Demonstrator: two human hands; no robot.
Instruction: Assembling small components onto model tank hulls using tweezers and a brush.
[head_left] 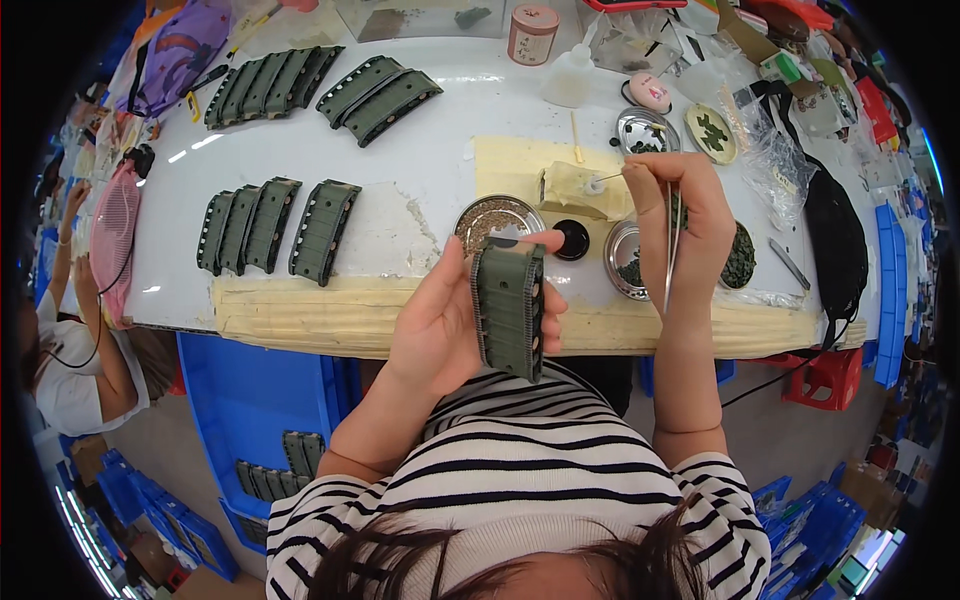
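While the left hand [435, 315] holds a dark green, ribbed, gently curved piece [508, 310] between thumb and fingers, in front of the white table's [420, 125] padded near edge, the right hand [692, 225] pinches a thin, needle-like metal tool [612, 176] between thumb and fingertip; its tip points left, near a small white nozzle [593, 187] on a block wrapped in pale yellow tape [570, 196], though I cannot tell whether they touch; slim silver tweezers [671, 250] hang from that hand; similar green pieces [325, 232] stand in rows farther left.
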